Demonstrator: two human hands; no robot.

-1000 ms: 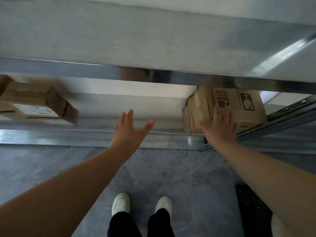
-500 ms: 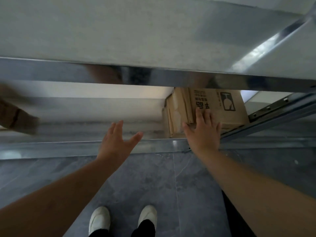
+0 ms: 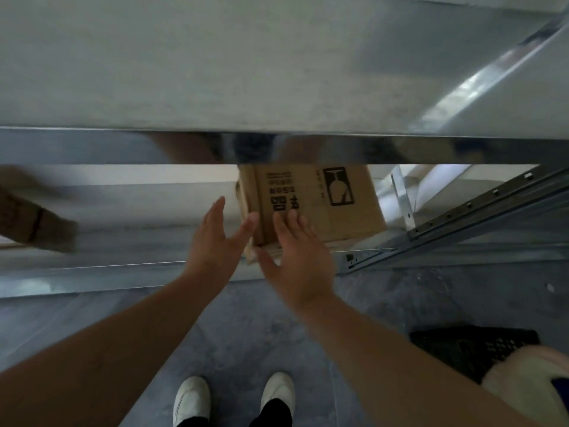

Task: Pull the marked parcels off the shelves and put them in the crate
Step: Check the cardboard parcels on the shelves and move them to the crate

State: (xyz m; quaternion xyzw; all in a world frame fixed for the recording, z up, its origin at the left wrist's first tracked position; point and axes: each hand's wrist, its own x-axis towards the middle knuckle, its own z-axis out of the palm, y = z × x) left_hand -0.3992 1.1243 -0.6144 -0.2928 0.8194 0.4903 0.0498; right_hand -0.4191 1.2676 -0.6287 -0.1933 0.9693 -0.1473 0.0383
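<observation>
A brown cardboard parcel (image 3: 335,208) with black print and a glass symbol lies on the lower metal shelf (image 3: 129,272), its near corner sticking out past the shelf's front edge. My right hand (image 3: 295,257) lies on its top near that corner, fingers straight. My left hand (image 3: 215,245) is at the parcel's left side, fingers spread, thumb tip at the box edge. A black crate (image 3: 462,349) stands on the floor at the lower right, holding a pale bundle (image 3: 529,374).
An upper shelf (image 3: 277,72) overhangs and hides the back of the parcel. Another brown box (image 3: 34,223), blurred, lies on the lower shelf at far left. A slanted metal rail (image 3: 480,217) runs at right. Grey floor and my white shoes (image 3: 234,399) are below.
My left hand has come right from open air to the parcel's left side. The parcel has slid forward and turned, with my right hand still on it. The crate has come into view.
</observation>
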